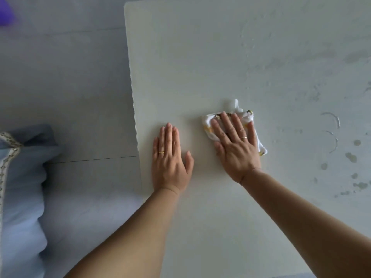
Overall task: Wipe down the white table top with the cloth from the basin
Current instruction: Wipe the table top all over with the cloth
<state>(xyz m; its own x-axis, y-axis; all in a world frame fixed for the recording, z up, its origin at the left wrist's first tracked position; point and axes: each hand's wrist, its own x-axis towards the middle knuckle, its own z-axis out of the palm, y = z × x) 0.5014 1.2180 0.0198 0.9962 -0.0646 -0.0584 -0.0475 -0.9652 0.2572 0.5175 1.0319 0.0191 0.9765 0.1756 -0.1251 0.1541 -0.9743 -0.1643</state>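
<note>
Ok, both your forearms (128, 233) are in shot now, bare all the way down to the btm edge of frame. Your left hand (170, 163) wears a thin gold band (161, 152) on the ring finger. Your right hand (234, 149) has a second gold band (243, 137), same finger, and nails are short & plain on both.

Both bare forearms reach forward. The left hand (170, 157) lies flat, palm down, fingers together, thumb spread. The right hand (234, 145), near its right side, is palm down too, fingers straight.
</note>
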